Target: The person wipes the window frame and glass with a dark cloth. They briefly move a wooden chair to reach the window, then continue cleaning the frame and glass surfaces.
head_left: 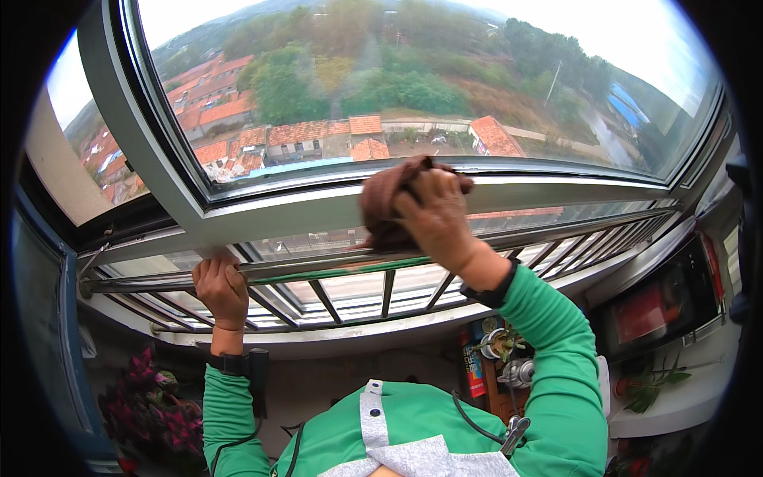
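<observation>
My right hand point(438, 217) grips a bunched brown cloth point(384, 206) against the lower frame of a large window. Part of the cloth hangs down near the railing, and its edges are a little blurred. Above it, the window pane point(405, 89) carries hazy whitish patches. On the left, my left hand point(220, 286) is closed around the top rail of a metal safety railing point(322, 262). The pale window frame point(280, 211) runs just above that hand. Both wrists wear black bands.
A pink-leaved potted plant point(155, 411) stands low on the left. To the right are a small wooden stand point(498, 393) with a metal teapot point(517, 374), a dark glossy panel point(661, 298) and a potted plant point(653, 384) on a ledge. A blue-framed door or panel point(45, 322) borders the left.
</observation>
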Demonstrator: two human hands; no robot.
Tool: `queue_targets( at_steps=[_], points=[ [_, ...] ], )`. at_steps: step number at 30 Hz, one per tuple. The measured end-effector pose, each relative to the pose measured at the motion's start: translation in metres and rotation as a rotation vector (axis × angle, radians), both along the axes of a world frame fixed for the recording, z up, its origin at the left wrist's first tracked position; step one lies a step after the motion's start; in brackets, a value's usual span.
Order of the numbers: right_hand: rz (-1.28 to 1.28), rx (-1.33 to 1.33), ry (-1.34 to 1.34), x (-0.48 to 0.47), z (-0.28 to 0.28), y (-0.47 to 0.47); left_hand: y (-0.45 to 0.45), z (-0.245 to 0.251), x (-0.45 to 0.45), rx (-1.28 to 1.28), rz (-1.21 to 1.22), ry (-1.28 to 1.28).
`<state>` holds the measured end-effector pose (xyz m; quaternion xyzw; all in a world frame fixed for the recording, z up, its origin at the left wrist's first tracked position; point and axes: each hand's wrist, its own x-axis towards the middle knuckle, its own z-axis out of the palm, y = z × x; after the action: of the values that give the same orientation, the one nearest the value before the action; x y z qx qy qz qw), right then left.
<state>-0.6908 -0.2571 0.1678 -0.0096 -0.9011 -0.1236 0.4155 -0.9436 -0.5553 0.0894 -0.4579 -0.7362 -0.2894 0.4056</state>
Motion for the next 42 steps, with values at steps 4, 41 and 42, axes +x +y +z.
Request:
queue_targets(
  at_steps=[4,41,42],
  points=[
    [-0.361,0.040,0.085,0.104,0.005,0.068,0.004,-0.002,0.001,0.022,0.024,0.007],
    [-0.732,-0.347,0.744,0.241,-0.035,0.219,0.005,-0.021,-0.014,-0.003,0.055,0.003],
    [-0.702,-0.461,0.838,0.255,-0.038,0.233,0.006,-0.021,-0.014,-0.002,0.048,-0.008]
  ],
)
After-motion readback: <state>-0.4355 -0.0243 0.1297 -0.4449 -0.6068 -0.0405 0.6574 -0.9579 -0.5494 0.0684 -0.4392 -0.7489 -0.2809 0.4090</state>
